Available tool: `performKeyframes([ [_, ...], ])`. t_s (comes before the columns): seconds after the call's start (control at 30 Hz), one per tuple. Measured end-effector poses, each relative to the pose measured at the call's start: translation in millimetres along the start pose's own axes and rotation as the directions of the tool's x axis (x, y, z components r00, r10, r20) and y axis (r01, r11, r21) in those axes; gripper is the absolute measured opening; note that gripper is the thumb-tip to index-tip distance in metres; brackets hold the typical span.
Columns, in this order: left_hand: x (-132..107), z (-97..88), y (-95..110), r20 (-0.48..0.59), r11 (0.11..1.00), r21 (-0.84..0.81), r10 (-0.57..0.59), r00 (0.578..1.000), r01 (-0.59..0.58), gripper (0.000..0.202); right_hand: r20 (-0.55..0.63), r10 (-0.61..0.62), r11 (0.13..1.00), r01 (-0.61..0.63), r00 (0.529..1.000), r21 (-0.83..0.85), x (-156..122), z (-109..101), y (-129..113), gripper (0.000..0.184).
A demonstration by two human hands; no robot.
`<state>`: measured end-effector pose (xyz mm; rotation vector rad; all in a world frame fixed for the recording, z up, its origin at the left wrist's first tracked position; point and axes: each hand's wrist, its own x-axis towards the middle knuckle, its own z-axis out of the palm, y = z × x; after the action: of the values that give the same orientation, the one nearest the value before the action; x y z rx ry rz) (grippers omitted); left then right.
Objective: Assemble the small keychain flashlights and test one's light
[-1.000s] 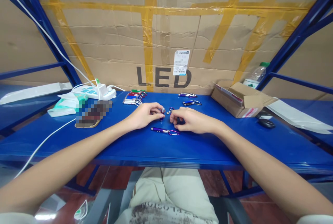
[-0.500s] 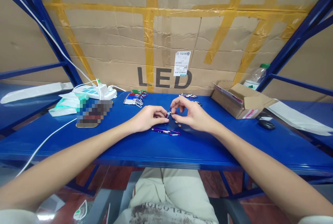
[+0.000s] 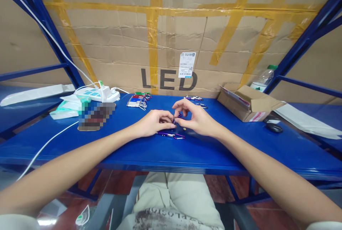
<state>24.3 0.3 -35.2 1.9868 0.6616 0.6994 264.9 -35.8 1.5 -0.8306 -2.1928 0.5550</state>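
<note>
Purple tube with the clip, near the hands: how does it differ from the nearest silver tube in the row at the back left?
Colour: the purple tube has a purplish clip; the silver tube has a silvery one.
Place: the purple tube lies apart, on the near side of the left hand; the silver tube lies beside others, farther back.
Shared: both lie on the blue table, clips towards the right.

Behind the blue table, a large cardboard panel crossed with yellow tape, lettered LED and bearing a white label. At left, a white power strip just beside a white-and-green packet. At right, an open cardboard box with a green-capped bottle behind and a black mouse beside.
</note>
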Motion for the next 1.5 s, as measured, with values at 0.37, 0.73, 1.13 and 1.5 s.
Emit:
performKeyframes([
  [0.37,-0.6,-0.3,0.3,-0.003,1.000,0.025,0.000,1.000,0.000,0.032,-0.005,-0.015,0.999,0.015,1.000,-0.032,-0.3,-0.6,2.1,0.035],
  [0.73,-3.7,-2.9,8.9,-0.040,0.978,0.200,0.069,0.997,-0.060,0.023,-0.020,-0.041,0.998,0.040,0.999,-0.045,-1.4,-3.4,-1.2,0.033],
  [1.13,-11.1,-9.2,20.0,-0.045,0.775,0.597,0.290,0.956,-0.207,0.024,0.157,0.128,0.922,-0.059,0.979,-0.383,-2.2,-16.5,13.3,0.018],
  [1.5,-7.0,-7.6,18.3,-0.108,0.930,0.350,0.155,0.982,-0.109,0.024,0.431,0.217,0.959,-0.107,0.876,-0.264,-4.3,-24.9,12.0,0.022],
])
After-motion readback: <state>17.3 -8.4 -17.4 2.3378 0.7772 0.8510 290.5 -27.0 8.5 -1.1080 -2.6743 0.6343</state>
